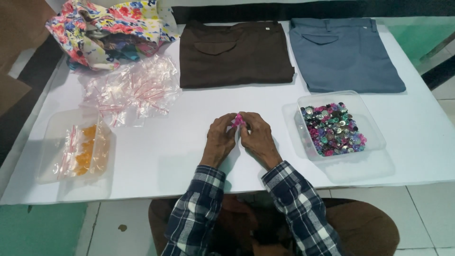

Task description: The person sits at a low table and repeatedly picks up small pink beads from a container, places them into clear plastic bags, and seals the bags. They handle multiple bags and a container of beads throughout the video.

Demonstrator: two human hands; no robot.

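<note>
Pinching a small pink item (238, 120) between the fingertips, the left hand (221, 140) and right hand (256, 136) meet above the white table (161, 161), both closed on it; whether it is bare or bagged cannot be told. It appears light, small and probably slick, so a fingertip pinch at its edges seems the surest hold, and a slack grip could let it drop. Plaid sleeves (284, 199) cover both forearms. Just right of the hands, a clear tray (374, 125) holds mixed coloured gems (333, 130). Well to the left, another clear tray (52, 163) contains bagged orange pieces (85, 151). Beyond it lies a heap of empty zip bags (130, 90). Farthest away rest brown trousers (234, 54), grey-blue trousers (343, 54) and floral cloth (106, 28). Nothing obstructs the hands.
</note>
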